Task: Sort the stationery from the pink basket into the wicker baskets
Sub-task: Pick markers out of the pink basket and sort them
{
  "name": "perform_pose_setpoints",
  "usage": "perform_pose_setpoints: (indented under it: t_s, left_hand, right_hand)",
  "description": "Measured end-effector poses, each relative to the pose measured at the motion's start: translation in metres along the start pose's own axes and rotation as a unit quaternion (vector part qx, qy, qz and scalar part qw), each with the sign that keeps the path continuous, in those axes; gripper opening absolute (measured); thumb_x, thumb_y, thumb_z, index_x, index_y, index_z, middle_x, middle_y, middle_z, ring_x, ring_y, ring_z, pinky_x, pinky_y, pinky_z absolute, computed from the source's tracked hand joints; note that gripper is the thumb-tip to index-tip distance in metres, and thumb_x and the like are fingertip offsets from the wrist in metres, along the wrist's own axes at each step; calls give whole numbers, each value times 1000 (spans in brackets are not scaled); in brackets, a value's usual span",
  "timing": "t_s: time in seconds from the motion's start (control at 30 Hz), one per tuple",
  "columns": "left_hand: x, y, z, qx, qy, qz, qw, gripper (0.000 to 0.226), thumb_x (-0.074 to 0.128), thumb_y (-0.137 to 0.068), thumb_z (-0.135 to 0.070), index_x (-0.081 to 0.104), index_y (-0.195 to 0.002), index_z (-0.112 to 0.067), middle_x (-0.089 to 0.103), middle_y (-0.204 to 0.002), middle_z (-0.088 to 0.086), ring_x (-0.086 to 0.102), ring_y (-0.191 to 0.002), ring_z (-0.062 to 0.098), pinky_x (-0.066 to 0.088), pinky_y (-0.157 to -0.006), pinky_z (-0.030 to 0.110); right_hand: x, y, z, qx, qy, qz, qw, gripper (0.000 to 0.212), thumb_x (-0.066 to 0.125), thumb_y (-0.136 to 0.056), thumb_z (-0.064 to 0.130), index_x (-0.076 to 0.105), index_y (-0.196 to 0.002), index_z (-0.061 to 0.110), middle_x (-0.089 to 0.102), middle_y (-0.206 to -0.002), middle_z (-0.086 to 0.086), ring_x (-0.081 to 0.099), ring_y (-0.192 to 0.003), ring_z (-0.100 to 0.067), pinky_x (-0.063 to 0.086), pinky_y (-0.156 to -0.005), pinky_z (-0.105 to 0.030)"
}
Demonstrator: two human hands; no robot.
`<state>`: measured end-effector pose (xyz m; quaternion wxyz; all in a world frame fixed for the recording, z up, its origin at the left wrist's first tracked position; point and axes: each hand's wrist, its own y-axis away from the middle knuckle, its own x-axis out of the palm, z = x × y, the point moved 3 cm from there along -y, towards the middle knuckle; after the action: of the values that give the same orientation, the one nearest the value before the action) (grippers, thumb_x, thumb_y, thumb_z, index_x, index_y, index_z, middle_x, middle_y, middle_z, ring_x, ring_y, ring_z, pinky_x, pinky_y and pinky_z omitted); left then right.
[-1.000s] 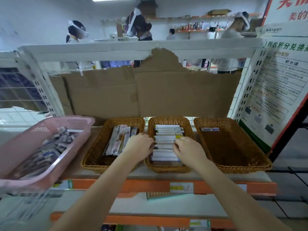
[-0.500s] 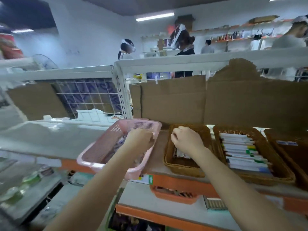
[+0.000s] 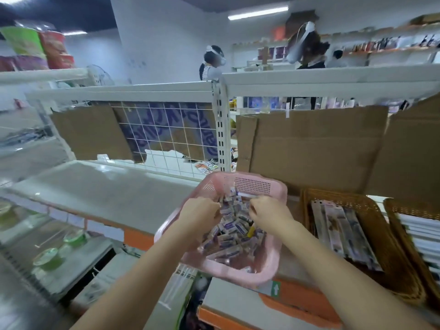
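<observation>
You're seeing no readable words: only a white up-arrow on a green label (image 3: pixel 275 289) at the orange shelf edge (image 3: pixel 297 298); the packet print is blurring.

This is a shop. Long white shelves (image 3: pixel 119 186) with orange edges hold wicker baskets (image 3: pixel 357 234) of goods, and snack bags (image 3: pixel 35 48) sit up high. More full shelves (image 3: pixel 392 46) line the back wall.

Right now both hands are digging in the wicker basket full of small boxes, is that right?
Not quite. In the head view the left hand and right hand are in the pink basket, which holds the small boxes. The wicker basket sits to its right, untouched.
</observation>
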<state>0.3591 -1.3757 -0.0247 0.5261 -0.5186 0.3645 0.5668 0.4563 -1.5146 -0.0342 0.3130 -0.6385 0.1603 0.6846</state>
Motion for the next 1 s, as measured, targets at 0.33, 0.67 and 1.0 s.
perform_pose_setpoints:
  t_s: [0.33,0.67,1.0]
  left_hand:
    - [24,-58,27,45,34,4,998,25,44,-94,-32,61,-99,-14,66,-95,4,61,-83,25,41,-61,28]
    - [37,-77,51,163,72,-10,984,35,45,-94,-30,53,-119,-8,64,-100,11,61,-92,32,35,-66,31]
    - [37,-75,61,213,221,-43,951,19,49,-91,-36,58,-83,-22,67,-91,2,61,-83,24,33,-59,25]
  right_hand:
    - [16,-77,-32,95,172,76,978,24,46,-93,15,67,-105,16,66,-104,-2,61,-98,-21,52,-80,-30]
    - [39,-93,-41,239,118,107,958,24,46,-94,14,65,-108,8,65,-108,-8,60,-103,-25,45,-86,-29]
    - [-29,-50,0,228,-20,26,973,8,65,-87,21,69,-93,18,62,-83,3,57,-78,-17,46,-64,-33]
